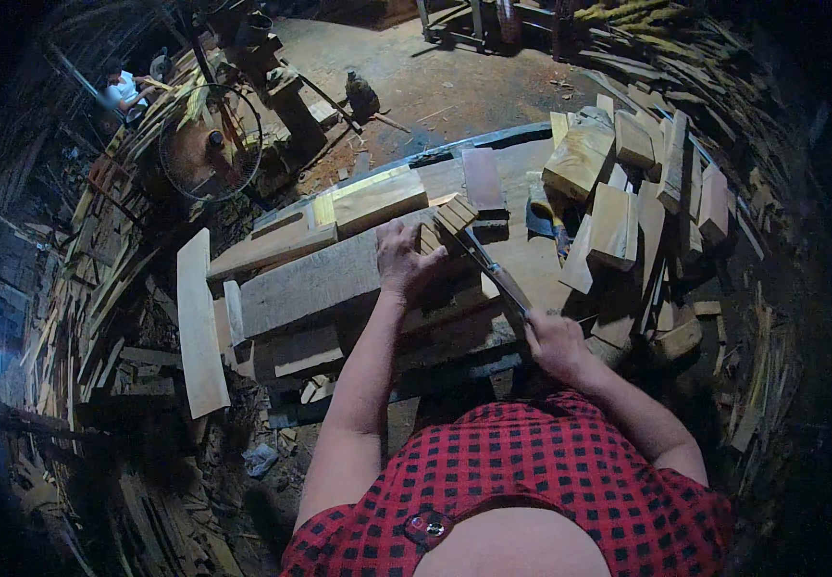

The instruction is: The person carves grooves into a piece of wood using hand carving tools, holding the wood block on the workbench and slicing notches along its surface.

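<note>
My left hand presses down on a small wooden block lying on a broad grey plank of the workbench. My right hand grips the handle of a chisel, a long narrow tool whose metal blade reaches up and left to the block's edge. The block is pale, with notches or grooves along one side. Both forearms come in from below, over a red and black checked shirt.
Several pale cut wooden blocks are heaped on the right of the bench. A hammer lies behind the block. A long pale board leans at the left. A floor fan and another person are at far left.
</note>
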The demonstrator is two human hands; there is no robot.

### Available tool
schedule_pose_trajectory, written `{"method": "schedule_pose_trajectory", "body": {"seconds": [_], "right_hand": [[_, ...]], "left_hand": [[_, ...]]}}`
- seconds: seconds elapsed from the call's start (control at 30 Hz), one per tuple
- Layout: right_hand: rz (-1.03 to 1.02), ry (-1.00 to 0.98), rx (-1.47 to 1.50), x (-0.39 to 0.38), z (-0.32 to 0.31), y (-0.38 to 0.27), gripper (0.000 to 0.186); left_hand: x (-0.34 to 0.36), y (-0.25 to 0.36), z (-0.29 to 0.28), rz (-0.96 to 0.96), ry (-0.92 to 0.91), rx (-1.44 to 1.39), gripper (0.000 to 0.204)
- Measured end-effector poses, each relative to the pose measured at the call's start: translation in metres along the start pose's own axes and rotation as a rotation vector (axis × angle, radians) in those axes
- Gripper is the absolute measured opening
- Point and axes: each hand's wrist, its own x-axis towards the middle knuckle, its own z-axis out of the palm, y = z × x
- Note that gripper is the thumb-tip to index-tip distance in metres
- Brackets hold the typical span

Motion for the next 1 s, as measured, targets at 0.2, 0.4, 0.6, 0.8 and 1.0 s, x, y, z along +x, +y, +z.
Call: {"method": "schedule_pose_trajectory", "body": {"seconds": [0.2,0.4,0.6,0.8,1.0], "right_hand": [[0.009,0.008,-0.053,0.052,0.002,-0.010,0.016],[-0.033,0.009,-0.112,0.126,0.014,-0.042,0.012],[-0.045,0.085,0.001,0.026,0.013,-0.002,0.015],[-0.044,0.029,-0.026,0.008,-0.006,-0.012,0.019],[-0.055,0.026,-0.073,0.124,0.014,-0.034,0.018]], "left_hand": [[0.005,0.003,0.001,0.085,0.072,-0.058,0.051],[0.003,-0.008,0.014,0.111,0.132,-0.047,0.055],[0.002,-0.005,0.011,0.092,0.115,-0.081,0.056],[0.000,-0.008,0.003,0.064,0.078,-0.081,0.054],[0.004,0.001,0.008,0.074,0.092,-0.090,0.048]]}}
